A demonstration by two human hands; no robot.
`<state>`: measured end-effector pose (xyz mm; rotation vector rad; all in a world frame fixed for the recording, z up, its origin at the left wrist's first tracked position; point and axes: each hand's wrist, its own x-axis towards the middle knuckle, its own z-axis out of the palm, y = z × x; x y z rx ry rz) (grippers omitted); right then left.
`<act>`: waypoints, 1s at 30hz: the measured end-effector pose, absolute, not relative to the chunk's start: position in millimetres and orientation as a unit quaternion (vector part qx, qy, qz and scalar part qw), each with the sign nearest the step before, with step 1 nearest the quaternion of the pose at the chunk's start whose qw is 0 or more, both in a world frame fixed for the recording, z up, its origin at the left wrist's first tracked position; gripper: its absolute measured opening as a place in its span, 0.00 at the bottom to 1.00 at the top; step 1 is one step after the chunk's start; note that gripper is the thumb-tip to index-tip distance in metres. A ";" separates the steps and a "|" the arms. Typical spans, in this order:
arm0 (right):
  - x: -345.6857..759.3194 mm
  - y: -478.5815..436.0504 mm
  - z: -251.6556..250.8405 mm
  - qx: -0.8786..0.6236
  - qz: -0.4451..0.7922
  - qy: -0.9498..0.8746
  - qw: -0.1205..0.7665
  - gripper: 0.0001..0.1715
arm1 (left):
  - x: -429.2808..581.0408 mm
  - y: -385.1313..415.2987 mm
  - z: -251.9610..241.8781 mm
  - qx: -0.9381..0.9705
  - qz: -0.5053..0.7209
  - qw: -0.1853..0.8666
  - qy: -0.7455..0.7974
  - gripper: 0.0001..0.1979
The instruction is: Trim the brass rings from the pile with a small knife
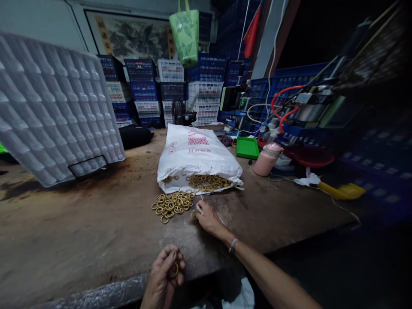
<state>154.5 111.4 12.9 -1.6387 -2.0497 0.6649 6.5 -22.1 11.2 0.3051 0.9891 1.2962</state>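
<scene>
My left hand (165, 272), near the table's front edge, is closed with a brass-coloured ring (174, 270) between thumb and fingers. Further in, my right hand (208, 216) reaches over the table just right of a loose pile of brass-coloured rings (174, 204). Its fingers are bent together, and something white shows at them; what they grip is too small to make out. Behind the pile lies a white woven sack (193, 154) with red print, its mouth towards me. More rings (209, 182) show inside that mouth.
Stacked pale plastic trays (58, 111) stand at the left. On the right are a green tray (247, 148), a pink bottle (268, 159), a yellow scoop (343, 191) and a machine with orange hoses (310, 107). Blue and white crates (206, 92) line the back.
</scene>
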 end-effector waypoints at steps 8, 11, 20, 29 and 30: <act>127.8 47.1 23.1 -0.493 0.577 -0.587 0.281 0.05 | 8.5 -20.0 12.7 0.362 0.590 0.468 0.549 0.13; 122.2 39.7 25.8 -0.468 0.669 -0.510 0.270 0.05 | 6.1 -21.3 14.1 0.419 0.578 0.427 0.555 0.10; 116.9 35.9 27.7 -0.477 0.598 -0.575 0.291 0.10 | 7.2 -20.9 5.2 0.269 0.540 0.588 0.539 0.17; 113.9 36.9 24.1 -0.484 0.526 -0.630 0.305 0.09 | 2.8 -21.5 0.7 0.273 0.530 0.627 0.501 0.16; 113.7 36.8 24.3 -0.482 0.532 -0.627 0.304 0.09 | 2.6 -22.7 1.5 0.272 0.533 0.632 0.493 0.15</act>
